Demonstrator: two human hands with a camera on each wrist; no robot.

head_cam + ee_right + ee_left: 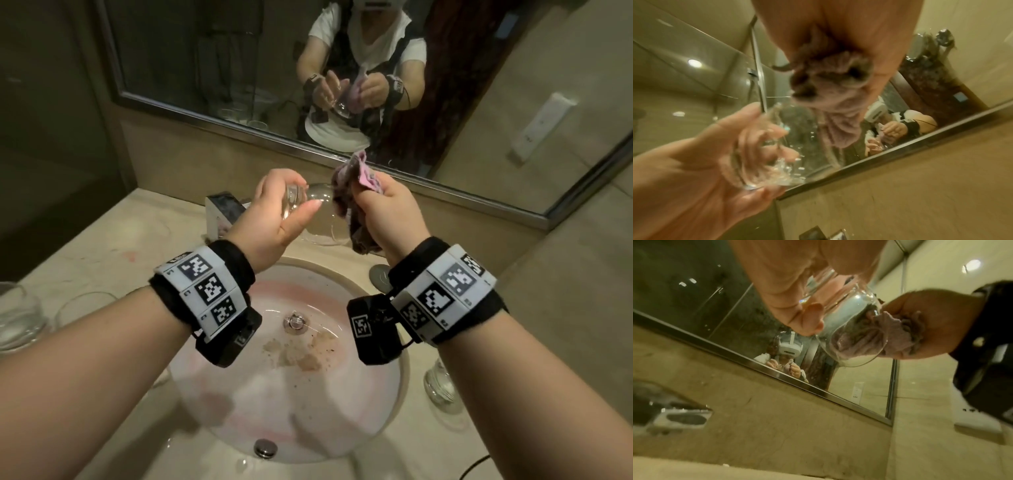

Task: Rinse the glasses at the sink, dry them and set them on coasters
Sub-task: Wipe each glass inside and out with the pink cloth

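Note:
Over the sink (274,394) my left hand (274,209) grips a clear glass (320,200) by its thick base, tipped on its side with the mouth toward the right. My right hand (387,212) clutches a bunched pink cloth (346,185) against that mouth. In the left wrist view the cloth (898,337) shows through the glass (846,313) bowl, pushed inside it by the right hand (931,318). The right wrist view has the cloth (836,100) hanging from my fist beside the glass (772,155), which the left hand (694,170) holds.
Two more glasses (19,315) (85,308) stand on the counter at the left and one glass (442,383) at the right of the basin. The faucet (224,209) sits behind my left hand. A mirror (222,68) runs along the back wall.

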